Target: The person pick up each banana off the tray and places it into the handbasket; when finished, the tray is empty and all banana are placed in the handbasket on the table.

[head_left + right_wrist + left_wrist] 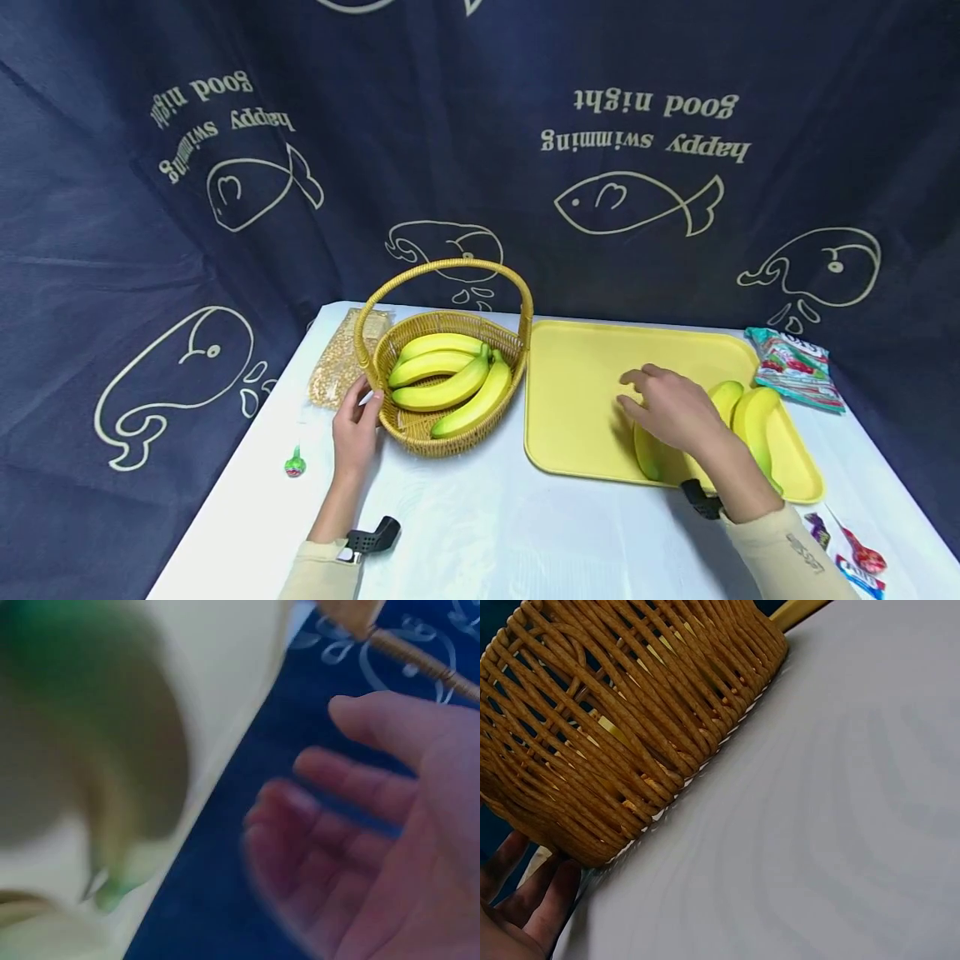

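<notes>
A wicker basket (427,446) with a tall arched handle holds several bananas (450,387). At its left side is my left hand (356,429), with fingers and thumb touching the woven wall; in the left wrist view its fingers (551,900) lie fairly straight against the basket. My right hand (667,408) hovers over the yellow tray (577,400), fingers loosely bent and holding nothing. Beneath and beside it, more bananas (756,425) lie on the tray's right part, partly hidden by the hand and forearm. The right wrist view shows a blurred banana (142,720) beside the hand.
Left of the basket lies a clear bag of yellowish grains (330,371), with a green-wrapped lollipop (295,463) nearer. A teal snack packet (798,367) touches the tray's far right corner. Small wrapped sweets (862,554) lie front right. A dark printed cloth (465,125) hangs behind the table.
</notes>
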Motion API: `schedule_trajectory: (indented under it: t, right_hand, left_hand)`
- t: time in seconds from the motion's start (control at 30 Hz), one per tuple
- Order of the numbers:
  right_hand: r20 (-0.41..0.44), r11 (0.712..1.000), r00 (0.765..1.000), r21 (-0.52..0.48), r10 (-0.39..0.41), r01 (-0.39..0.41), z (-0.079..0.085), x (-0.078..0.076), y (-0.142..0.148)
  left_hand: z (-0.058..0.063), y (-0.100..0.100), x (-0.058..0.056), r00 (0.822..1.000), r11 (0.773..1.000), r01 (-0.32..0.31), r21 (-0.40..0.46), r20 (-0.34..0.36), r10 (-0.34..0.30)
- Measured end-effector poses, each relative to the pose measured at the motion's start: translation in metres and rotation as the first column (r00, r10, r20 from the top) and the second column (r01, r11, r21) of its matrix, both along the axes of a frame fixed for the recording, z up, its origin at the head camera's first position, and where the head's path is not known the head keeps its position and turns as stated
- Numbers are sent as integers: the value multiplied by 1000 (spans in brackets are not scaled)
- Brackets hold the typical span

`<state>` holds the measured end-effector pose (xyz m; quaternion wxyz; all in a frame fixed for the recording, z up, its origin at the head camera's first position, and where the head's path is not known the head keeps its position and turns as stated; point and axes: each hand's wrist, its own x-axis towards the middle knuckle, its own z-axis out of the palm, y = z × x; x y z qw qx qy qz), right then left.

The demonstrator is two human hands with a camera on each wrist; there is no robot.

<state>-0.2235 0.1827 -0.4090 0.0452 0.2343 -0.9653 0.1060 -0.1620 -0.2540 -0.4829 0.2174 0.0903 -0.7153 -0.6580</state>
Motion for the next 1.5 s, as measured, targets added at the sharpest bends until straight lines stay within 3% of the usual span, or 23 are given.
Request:
schedule_trajectory:
  t: [0.13, 0.3, 0.37, 0.5, 0.57, 0.67, 0.77, 0.87, 1.03, 1.13, 1.2, 1.27, 1.33, 1.4, 1.5]
  right_hand:
    - [98, 989, 984, 34, -146, 143, -17, 11, 19]
    - [292, 977, 936, -25, -194, 211, -34, 10, 19]
    - [323, 969, 921, -39, -218, 243, -38, 8, 16]
    - [324, 958, 913, -53, -250, 281, -40, 9, 6]
    - [317, 958, 919, -83, -235, 274, -37, 10, -2]
    - [337, 956, 927, -174, -167, 235, -28, 15, -17]
    - [360, 946, 932, -284, -47, 158, -12, 20, -35]
    - [384, 925, 918, -376, 98, 59, 7, 24, -55]
    - [408, 881, 844, -451, 348, -145, 38, 17, -97]
    - [455, 838, 761, -506, 463, -207, 50, 2, -126]
    - [517, 819, 694, -542, 502, -189, 56, -10, -146]
    - [582, 818, 632, -554, 513, -153, 61, -21, -166]
    - [630, 831, 590, -540, 505, -135, 64, -32, -186]
    - [665, 851, 569, -510, 484, -127, 66, -43, -205]
    - [706, 883, 558, -453, 437, -120, 67, -57, -232]
  left_hand:
    - [-12, -6, -3, 1000, 999, -7, 45, -9, 7]
    - [-30, -12, -11, 999, 999, -24, 48, -36, 26]
    - [-33, -12, -13, 999, 999, -25, 31, -44, 27]
    - [-34, -11, -15, 998, 999, -18, 31, -56, 19]
    - [-25, -7, -12, 999, 999, -13, 40, -41, 15]
    - [-24, -7, -11, 999, 999, -13, 50, -32, 15]
    - [-28, -8, -12, 999, 999, -21, 38, -31, 22]
    - [-33, -9, -15, 998, 999, -31, 21, -46, 32]
    - [-33, -10, -16, 998, 999, -36, 19, -54, 37]
    - [-31, -11, -15, 999, 999, -24, 36, -43, 26]
    - [-28, -11, -12, 1000, 999, -8, 52, -29, 10]
    - [-20, -9, -8, 1000, 998, 2, 57, -16, -1]
    - [-12, -6, -4, 1000, 998, 8, 61, -12, -8]
    - [-5, -3, 0, 1000, 999, 10, 51, -9, -9]
    - [1, -1, 1, 1000, 999, 12, 34, -2, -12]
